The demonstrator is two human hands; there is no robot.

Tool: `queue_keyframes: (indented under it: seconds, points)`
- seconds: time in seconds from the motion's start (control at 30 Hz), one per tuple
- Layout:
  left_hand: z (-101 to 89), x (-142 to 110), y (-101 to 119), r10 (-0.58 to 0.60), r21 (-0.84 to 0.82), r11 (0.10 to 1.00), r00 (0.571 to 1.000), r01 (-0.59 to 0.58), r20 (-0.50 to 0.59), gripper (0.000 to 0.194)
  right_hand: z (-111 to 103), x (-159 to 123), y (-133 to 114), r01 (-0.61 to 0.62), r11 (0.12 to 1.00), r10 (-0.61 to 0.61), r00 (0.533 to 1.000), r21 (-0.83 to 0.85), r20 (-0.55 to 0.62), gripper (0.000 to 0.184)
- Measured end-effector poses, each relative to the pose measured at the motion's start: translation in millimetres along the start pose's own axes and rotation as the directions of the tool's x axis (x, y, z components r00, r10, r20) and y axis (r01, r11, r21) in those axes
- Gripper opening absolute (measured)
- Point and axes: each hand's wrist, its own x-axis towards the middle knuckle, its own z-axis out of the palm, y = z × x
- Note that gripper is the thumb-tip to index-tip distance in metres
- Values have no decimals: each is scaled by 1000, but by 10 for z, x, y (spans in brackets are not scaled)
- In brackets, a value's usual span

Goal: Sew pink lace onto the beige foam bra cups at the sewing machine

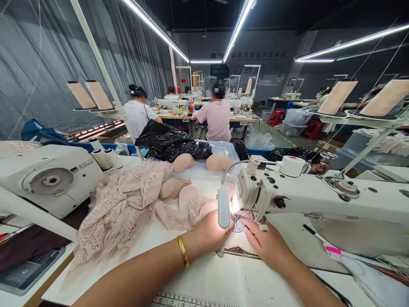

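Note:
My left hand (pixel 211 232), with a gold bracelet (pixel 182 251) on the wrist, is curled beside the presser foot (pixel 237 221) of a white sewing machine (pixel 297 192). Its fingertips are partly hidden behind the grey lamp head (pixel 224 207). Pale pink lace fabric (pixel 128 209) spreads across the table and runs in under this hand, along with a beige foam cup (pixel 207 208). On the other side of the foot, my right hand (pixel 271 245) has its fingers stretched towards the needle plate, thumb and forefinger apart. Whatever lies under those fingertips is too small to make out.
Stacked beige cups (pixel 175 188) lie behind the lace, and more rest on a clear plastic bin (pixel 223 149) by a black bag (pixel 172 143). Scissors with a pink mark (pixel 333 250) lie at right. Another machine (pixel 47 179) stands left. Several people work farther back.

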Motion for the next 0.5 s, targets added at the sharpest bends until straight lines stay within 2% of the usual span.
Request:
queue_keyframes:
  seconds: [0.1, 0.23, 0.37, 0.5]
  points:
    - [19, 13, -2, -32, -18, 999, 999, 31, -9, 29, -5, -7, -1, -22, 1000, 22, 1000, 16, 20, 45]
    - [12, 29, 4, -72, -11, 997, 997, 72, -40, 25, 11, -18, 10, 7, 1000, -7, 1000, -13, 1, 45]
    - [-97, 52, 86, -207, -70, 976, 978, 205, -20, 11, 58, -46, 40, 27, 999, -29, 999, -37, -33, 43]
    - [-191, 72, 263, -325, -127, 938, 946, 323, 8, 19, 114, -100, 96, 139, 981, -154, 982, -133, -108, 38]
